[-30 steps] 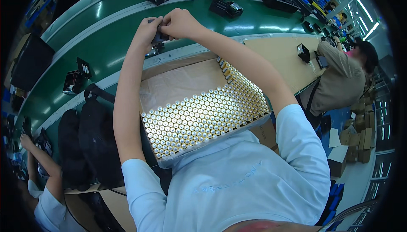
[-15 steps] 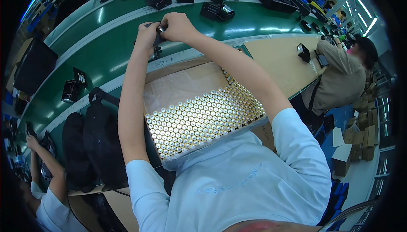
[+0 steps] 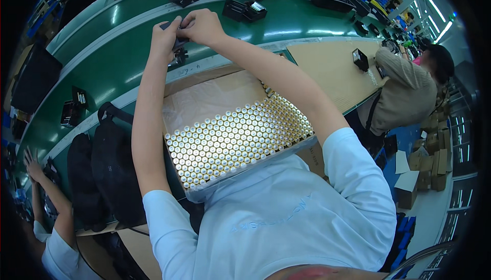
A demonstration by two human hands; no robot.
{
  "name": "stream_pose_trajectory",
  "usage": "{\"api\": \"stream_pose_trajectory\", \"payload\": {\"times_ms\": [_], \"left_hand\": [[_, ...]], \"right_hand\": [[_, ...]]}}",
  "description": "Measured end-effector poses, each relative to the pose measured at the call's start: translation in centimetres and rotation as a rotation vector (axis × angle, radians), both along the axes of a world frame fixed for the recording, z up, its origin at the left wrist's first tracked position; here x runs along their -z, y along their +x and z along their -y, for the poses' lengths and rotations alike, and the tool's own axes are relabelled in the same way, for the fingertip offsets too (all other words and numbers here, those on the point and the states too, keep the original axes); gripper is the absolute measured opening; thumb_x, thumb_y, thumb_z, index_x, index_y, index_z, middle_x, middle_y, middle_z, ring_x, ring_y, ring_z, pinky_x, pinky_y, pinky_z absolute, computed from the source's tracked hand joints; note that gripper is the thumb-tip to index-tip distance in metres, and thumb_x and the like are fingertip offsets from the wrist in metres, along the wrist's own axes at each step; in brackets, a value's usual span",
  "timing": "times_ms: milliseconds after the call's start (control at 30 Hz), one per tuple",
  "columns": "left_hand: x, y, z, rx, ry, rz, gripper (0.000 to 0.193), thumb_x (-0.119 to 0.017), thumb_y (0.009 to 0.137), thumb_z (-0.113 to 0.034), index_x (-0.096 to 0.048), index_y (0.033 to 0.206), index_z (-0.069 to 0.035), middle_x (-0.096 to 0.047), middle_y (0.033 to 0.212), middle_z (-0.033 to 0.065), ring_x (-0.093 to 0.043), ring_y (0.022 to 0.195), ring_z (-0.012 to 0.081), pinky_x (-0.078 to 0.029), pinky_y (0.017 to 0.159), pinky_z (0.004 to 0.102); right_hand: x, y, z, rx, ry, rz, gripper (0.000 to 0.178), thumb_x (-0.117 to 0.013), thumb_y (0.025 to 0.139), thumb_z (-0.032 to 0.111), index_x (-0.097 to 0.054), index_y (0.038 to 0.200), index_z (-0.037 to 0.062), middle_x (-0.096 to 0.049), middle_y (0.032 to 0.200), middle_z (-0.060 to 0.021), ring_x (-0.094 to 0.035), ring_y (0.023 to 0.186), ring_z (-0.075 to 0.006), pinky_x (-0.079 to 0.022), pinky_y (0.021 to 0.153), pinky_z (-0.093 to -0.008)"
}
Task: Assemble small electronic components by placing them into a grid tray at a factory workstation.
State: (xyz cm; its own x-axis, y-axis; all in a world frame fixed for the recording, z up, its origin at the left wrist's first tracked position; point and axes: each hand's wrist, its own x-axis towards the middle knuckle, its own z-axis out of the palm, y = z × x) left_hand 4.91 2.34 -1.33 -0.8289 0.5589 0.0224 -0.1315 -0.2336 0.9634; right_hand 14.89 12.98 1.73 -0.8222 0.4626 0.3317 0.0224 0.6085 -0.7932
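A box of upright batteries [image 3: 220, 144], gold-sided with silvery tops, lies in front of my body, its far part bare lining. Beyond it, over the green conveyor, my left hand [image 3: 164, 38] is closed around a small black case [image 3: 180, 42], mostly covered by the fingers. My right hand [image 3: 203, 27] meets it from the right, thumb and fingertips pinched together against the case. What those fingertips hold, if anything, is hidden. Just below both hands, near the conveyor's edge, sits a dark open part [image 3: 178, 57].
Black cases with open lids stand on the green conveyor [image 3: 123, 68], such as one at the left [image 3: 74, 107] and one beyond my hands [image 3: 244, 10]. Black bags [image 3: 120, 162] lie left of the battery box. Co-workers sit at the right [image 3: 409, 83] and lower left [image 3: 59, 229].
A shiny battery-like piece visible between my hands before is now hidden by my fingers. The whole view has shifted slightly, and the left co-worker's hand has spread.
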Motion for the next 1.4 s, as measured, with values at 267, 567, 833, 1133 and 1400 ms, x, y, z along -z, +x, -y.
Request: {"api": "stream_pose_trajectory", "payload": {"times_ms": [267, 567, 833, 1133, 1400], "left_hand": [[0.2, 0.2, 0.6, -0.203, -0.210, -0.145, 0.040, -0.066, 0.090, -0.013, -0.051, 0.121, 0.007, -0.059, 0.107, 0.0211, -0.062, 0.086, 0.0242, -0.056, 0.070, 0.0326], [-0.4, 0.5, 0.5, -0.122, -0.285, -0.180, 0.049, -0.066, 0.089, -0.011, -0.044, 0.131, 0.004, -0.055, 0.115, 0.0230, -0.061, 0.092, 0.0268, -0.056, 0.073, 0.0350], [-0.1, 0.2, 0.3, -0.102, -0.283, -0.176, 0.048, -0.066, 0.089, -0.011, -0.045, 0.129, 0.004, -0.056, 0.113, 0.0221, -0.061, 0.091, 0.0261, -0.056, 0.073, 0.0344], [0.4, -0.2, 0.3, -0.103, -0.277, -0.181, 0.045, -0.066, 0.088, -0.012, -0.048, 0.127, 0.003, -0.057, 0.112, 0.0203, -0.060, 0.091, 0.0253, -0.054, 0.076, 0.0341], [1.3, -1.1, 0.4, -0.121, -0.291, -0.228, 0.043, -0.065, 0.087, -0.011, -0.050, 0.124, 0.002, -0.058, 0.110, 0.0186, -0.060, 0.090, 0.0247, -0.052, 0.078, 0.0340]], "right_hand": [[-3.5, 8.9, -3.5, -0.186, 0.723, 0.375, 0.019, -0.073, 0.077, 0.022, -0.075, 0.085, 0.0049, -0.071, 0.077, -0.0088, -0.063, 0.062, -0.0216, -0.053, 0.064, -0.0323], [-3.7, 13.9, -3.3, -0.063, 1.033, 0.889, 0.031, -0.078, 0.075, 0.033, -0.072, 0.081, 0.0027, -0.070, 0.080, -0.0125, -0.067, 0.071, -0.0322, -0.055, 0.064, -0.0408], [-2.5, 13.1, -3.5, -0.033, 1.054, 0.932, 0.027, -0.078, 0.072, 0.025, -0.075, 0.087, 0.0024, -0.070, 0.080, -0.0143, -0.068, 0.070, -0.0304, -0.055, 0.060, -0.0396], [-2.5, 13.1, -3.7, -0.086, 1.041, 0.844, 0.021, -0.077, 0.072, 0.013, -0.073, 0.085, -0.0023, -0.070, 0.082, -0.0182, -0.068, 0.067, -0.0332, -0.056, 0.060, -0.0412], [-3.5, 14.1, -4.1, -0.099, 0.878, 0.774, 0.020, -0.077, 0.072, 0.012, -0.071, 0.082, -0.0045, -0.070, 0.082, -0.0196, -0.067, 0.067, -0.0358, -0.057, 0.065, -0.0419]]}}
